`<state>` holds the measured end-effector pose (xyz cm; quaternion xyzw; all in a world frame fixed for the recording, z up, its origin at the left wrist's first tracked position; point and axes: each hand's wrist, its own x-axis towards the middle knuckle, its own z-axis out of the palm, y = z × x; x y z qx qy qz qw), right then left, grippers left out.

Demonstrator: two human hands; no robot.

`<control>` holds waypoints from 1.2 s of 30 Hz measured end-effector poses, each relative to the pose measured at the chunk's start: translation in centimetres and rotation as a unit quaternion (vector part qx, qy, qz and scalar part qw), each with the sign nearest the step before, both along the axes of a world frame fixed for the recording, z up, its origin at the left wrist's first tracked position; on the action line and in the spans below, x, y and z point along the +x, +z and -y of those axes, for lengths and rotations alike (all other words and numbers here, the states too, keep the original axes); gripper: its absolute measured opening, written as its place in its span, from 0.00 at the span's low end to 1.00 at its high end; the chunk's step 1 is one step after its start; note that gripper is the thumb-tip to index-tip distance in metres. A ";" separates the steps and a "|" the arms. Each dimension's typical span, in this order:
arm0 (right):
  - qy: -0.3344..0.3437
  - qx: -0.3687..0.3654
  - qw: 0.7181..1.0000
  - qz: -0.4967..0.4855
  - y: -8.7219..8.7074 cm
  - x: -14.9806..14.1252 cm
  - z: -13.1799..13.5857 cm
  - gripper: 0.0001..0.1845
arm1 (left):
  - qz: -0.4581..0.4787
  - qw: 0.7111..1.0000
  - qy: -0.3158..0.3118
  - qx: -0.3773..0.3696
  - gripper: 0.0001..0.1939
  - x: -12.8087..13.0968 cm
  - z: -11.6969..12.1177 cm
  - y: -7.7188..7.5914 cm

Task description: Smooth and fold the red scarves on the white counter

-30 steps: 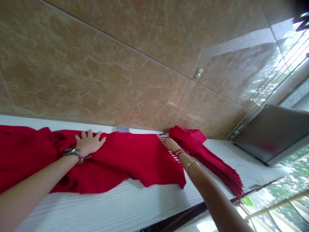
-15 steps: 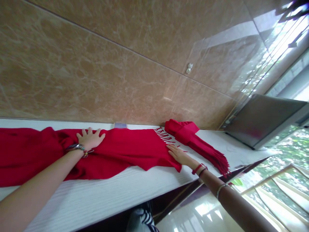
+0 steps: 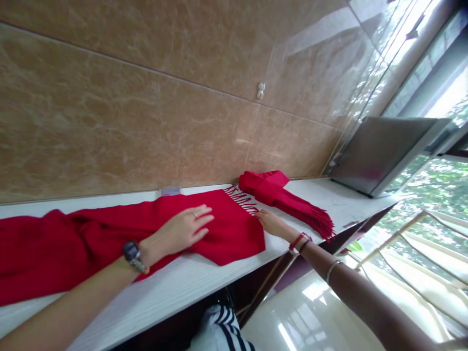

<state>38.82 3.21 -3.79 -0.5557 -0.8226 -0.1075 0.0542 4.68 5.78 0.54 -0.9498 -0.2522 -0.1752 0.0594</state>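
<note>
A long red scarf [image 3: 109,229] with a fringed end lies spread along a white wood-grain counter [image 3: 190,282]. My left hand [image 3: 185,229] rests flat on the scarf near its right part, fingers stretched out, a watch on the wrist. My right hand [image 3: 272,223] lies flat at the scarf's fringed end, fingers extended onto the fringe, bracelets on the wrist. A second red scarf [image 3: 285,197], folded, lies just beyond the fringe to the right, against the wall.
A brown marble wall [image 3: 146,112] runs behind the counter. A small pale tag [image 3: 170,191] sits at the wall's foot. A grey open laptop [image 3: 380,151] stands at the counter's far right by a window. Glossy floor shows below the counter edge.
My left hand slid right along the scarf toward the fringed end. My right hand moved from the far edge of the fringe to its near edge. The view tilted right.
</note>
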 end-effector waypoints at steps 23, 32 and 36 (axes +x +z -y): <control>-0.002 -0.095 0.875 -0.475 0.3 -2.9 1.8 0.09 | 0.169 0.935 0.023 -0.310 0.20 6.3 0.9 -3.2; -0.033 -0.097 0.759 -0.643 1.5 -1.4 1.3 0.06 | 0.153 0.944 0.024 -0.292 0.20 6.3 1.3 -3.1; -0.069 -0.016 0.961 -0.267 2.7 2.1 1.9 0.13 | 0.107 0.962 -0.007 -0.252 0.21 6.2 1.4 -3.6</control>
